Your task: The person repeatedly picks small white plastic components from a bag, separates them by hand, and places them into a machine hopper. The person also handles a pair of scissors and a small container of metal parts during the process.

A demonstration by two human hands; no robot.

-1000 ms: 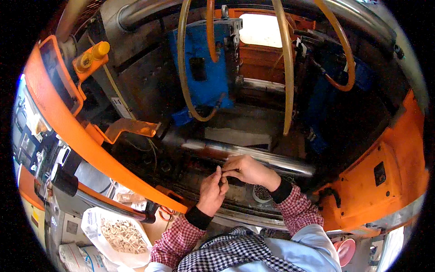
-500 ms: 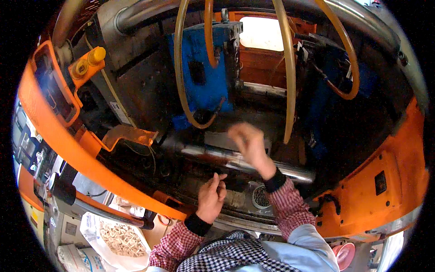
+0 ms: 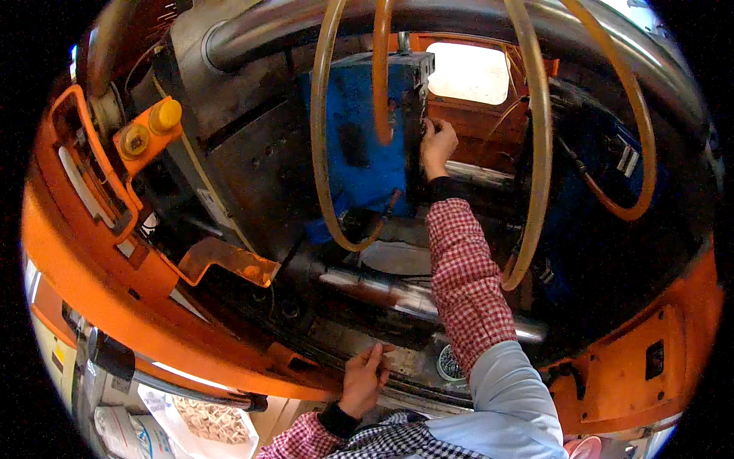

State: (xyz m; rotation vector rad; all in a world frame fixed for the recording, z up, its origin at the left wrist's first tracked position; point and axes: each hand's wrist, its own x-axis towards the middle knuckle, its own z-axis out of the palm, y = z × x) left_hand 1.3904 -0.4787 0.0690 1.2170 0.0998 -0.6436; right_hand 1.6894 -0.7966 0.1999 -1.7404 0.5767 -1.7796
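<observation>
My right hand (image 3: 439, 147) reaches far into the machine, to the dark inner face of a blue mould half (image 3: 363, 122). Its fingers are pinched together at that face; whatever they hold is too small to make out. Low in the picture, my left hand (image 3: 365, 380) hovers by the machine's front edge, fingers curled and thumb drawn in against them. Anything between those fingers is hidden. Just right of it stands a round pale cup (image 3: 441, 369) of small shiny metal pieces, partly behind my right sleeve.
Hoses (image 3: 535, 153) hang in loops around my right arm. A polished bar (image 3: 382, 291) crosses below it. A second blue mould half (image 3: 612, 145) stands right. Orange guards (image 3: 115, 321) flank the opening. A white bag (image 3: 164, 417) holding many pale pieces lies lower left.
My right hand has moved from above the polished bar up and away to the left mould half's face. My left hand stays near the front edge. The view has shifted slightly.
</observation>
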